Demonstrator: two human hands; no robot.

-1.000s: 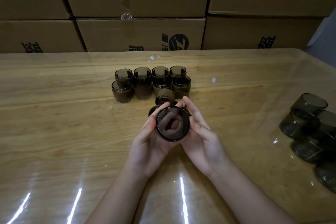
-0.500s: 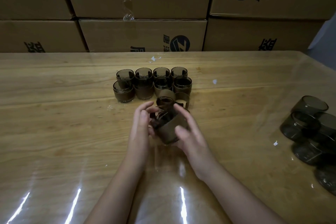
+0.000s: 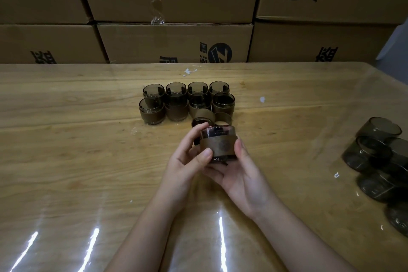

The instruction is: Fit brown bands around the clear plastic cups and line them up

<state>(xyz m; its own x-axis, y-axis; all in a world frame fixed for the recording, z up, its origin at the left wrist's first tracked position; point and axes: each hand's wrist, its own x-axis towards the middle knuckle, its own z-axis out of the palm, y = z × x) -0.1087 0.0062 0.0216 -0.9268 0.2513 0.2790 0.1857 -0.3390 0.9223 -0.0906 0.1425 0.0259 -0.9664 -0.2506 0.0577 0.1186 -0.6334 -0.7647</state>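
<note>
At frame centre, your cup wears its brown band, gripped by your left hand and cradled in your curled right hand. Banding looks done. Next, set it upright beside the banded rows above, aligned.

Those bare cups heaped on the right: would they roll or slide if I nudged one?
Probably yes: the bare cups lie tilted against each other and have round walls, so one would likely roll. The glossy table looks slick, so sliding seems likely too. They look thin-walled, so they are probably light.
</note>
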